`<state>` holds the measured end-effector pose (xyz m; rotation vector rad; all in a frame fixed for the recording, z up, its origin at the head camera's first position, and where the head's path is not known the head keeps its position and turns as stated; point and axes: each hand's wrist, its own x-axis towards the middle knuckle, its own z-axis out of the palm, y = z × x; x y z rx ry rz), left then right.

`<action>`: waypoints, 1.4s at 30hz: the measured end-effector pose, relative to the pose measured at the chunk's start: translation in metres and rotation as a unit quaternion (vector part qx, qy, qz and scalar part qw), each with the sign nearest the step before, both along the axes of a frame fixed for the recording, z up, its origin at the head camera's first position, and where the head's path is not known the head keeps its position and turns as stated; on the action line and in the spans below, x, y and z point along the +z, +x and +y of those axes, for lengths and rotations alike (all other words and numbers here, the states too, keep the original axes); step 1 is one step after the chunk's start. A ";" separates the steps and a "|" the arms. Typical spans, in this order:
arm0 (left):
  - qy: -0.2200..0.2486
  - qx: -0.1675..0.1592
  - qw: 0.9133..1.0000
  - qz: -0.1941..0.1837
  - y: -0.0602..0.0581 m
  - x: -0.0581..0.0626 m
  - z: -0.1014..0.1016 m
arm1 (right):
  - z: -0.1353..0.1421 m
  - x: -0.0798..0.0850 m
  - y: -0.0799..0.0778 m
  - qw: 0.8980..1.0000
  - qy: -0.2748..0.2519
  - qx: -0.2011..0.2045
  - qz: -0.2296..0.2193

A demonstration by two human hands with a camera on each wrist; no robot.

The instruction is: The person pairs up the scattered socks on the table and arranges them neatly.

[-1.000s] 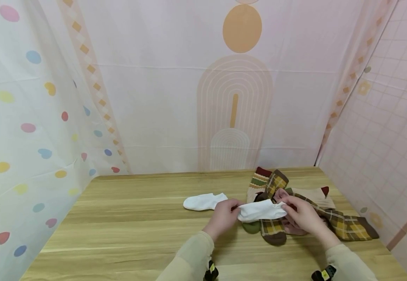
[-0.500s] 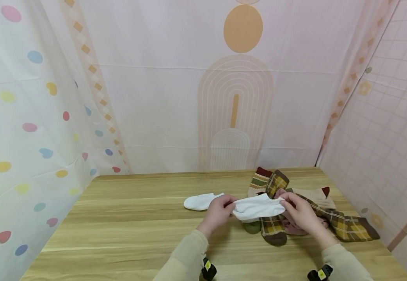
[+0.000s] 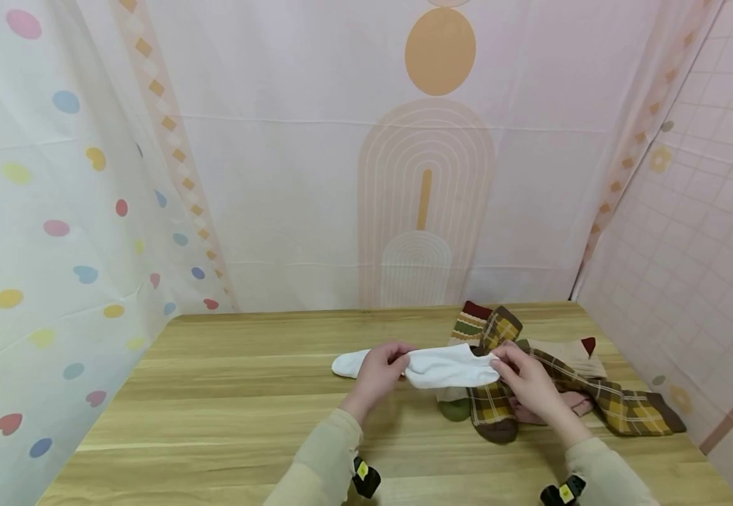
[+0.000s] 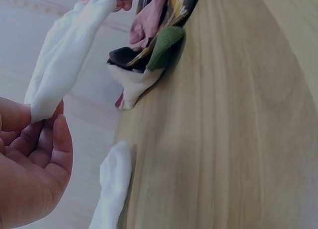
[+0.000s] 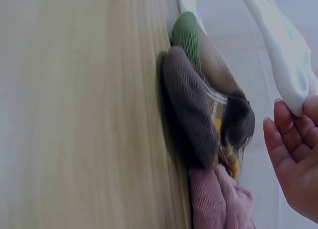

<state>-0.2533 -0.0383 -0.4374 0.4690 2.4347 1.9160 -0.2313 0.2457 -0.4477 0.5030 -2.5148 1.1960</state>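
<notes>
A white ankle sock [image 3: 448,367] is stretched level between both hands, above the table. My left hand [image 3: 380,372] pinches its left end between thumb and fingers, and my right hand [image 3: 523,372] pinches the other end near the opening. In the left wrist view the sock [image 4: 67,52] hangs clear of the wood, held at both ends. A second white sock [image 4: 113,184] lies flat on the table, partly hidden behind the left hand in the head view.
On the right of the wooden table [image 3: 214,407] lies a loose pile of socks: brown-yellow plaid ones [image 3: 641,411], a pink one [image 5: 216,199], a striped one [image 3: 469,327] and a cream one with green [image 3: 455,410]. Patterned curtains [image 3: 277,211] enclose the table's back and sides.
Both hands have moved left with the white sock, lifting it slightly and drawing it taut. The left hand now covers more of the second white sock. The pile has stayed put.
</notes>
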 end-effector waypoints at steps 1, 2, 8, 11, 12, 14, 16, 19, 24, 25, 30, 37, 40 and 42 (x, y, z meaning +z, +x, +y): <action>0.001 0.003 1.000 0.000 -0.001 0.000 -0.002 | -0.002 -0.001 -0.001 1.000 -0.001 0.003 0.006; 0.001 0.005 1.000 -0.001 -0.001 0.000 -0.003 | -0.004 -0.001 -0.002 1.000 -0.004 0.004 0.011; -0.003 0.016 1.000 0.001 -0.003 0.002 -0.015 | -0.016 0.000 -0.009 1.000 -0.018 0.021 0.006; -0.006 0.022 1.000 0.004 -0.005 0.003 -0.020 | -0.021 0.001 -0.009 1.000 -0.004 0.021 0.012; -0.007 0.025 1.000 0.006 -0.006 0.003 -0.022 | -0.023 0.002 -0.010 1.000 -0.003 0.022 0.015; -0.008 0.031 0.999 0.012 -0.006 0.004 -0.026 | -0.026 0.003 -0.010 1.000 -0.004 0.021 0.020; -0.005 0.037 0.999 0.016 -0.007 0.004 -0.029 | -0.031 0.004 -0.011 0.999 -0.013 0.022 0.023; 0.007 0.047 0.999 0.018 -0.008 0.004 -0.034 | -0.037 0.004 -0.014 0.999 -0.038 0.030 0.009; 0.021 0.063 0.998 0.016 -0.010 0.004 -0.041 | -0.046 0.006 -0.019 0.996 -0.068 0.049 -0.014; 0.023 0.068 0.997 0.016 -0.010 0.005 -0.043 | -0.048 0.007 -0.020 0.996 -0.072 0.052 -0.018; 0.030 0.087 0.995 0.025 -0.011 0.008 -0.051 | -0.055 0.011 -0.025 0.995 -0.071 0.053 -0.034; 0.040 0.109 0.993 0.037 -0.014 0.010 -0.062 | -0.068 0.013 -0.032 0.995 -0.074 0.046 -0.046; 0.030 0.127 0.991 0.039 -0.014 0.011 -0.066 | -0.075 0.010 -0.036 0.994 -0.083 0.046 -0.060; 0.013 0.141 0.989 0.040 -0.014 0.011 -0.068 | -0.079 0.008 -0.037 0.994 -0.081 0.040 -0.062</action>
